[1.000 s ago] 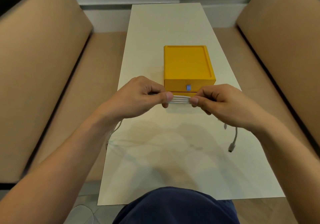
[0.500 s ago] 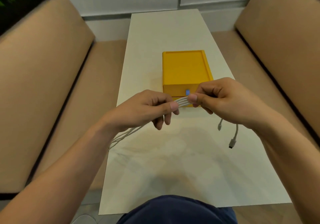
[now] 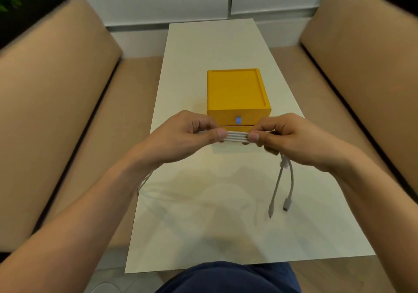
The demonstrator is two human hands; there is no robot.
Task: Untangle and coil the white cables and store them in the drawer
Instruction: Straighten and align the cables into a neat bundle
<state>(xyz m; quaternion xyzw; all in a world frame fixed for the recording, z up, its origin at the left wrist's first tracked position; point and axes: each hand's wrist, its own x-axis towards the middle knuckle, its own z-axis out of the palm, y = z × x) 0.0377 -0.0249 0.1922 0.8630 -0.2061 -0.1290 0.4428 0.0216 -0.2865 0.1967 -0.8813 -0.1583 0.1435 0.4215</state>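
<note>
Several white cables [image 3: 237,137] lie side by side in a flat band stretched between my hands, just in front of the yellow drawer box [image 3: 236,93]. My left hand [image 3: 187,135] pinches the band's left end between thumb and fingers. My right hand [image 3: 287,135] pinches the right end the same way. Two cable ends with plugs [image 3: 279,193] hang down from my right hand to the white table [image 3: 226,202]. More cable trails from under my left wrist off the table's left edge. The box's drawers, one with a small blue tab [image 3: 238,120], look closed.
Tan cushioned benches [image 3: 56,102] run along both sides of the narrow table. A white wall stands behind the table's far end. My dark blue lap [image 3: 228,277] is at the near edge.
The band between my hands went from slanted to level and taut. The cable ends under my right hand now hang lower, reaching the table. The view tilted slightly.
</note>
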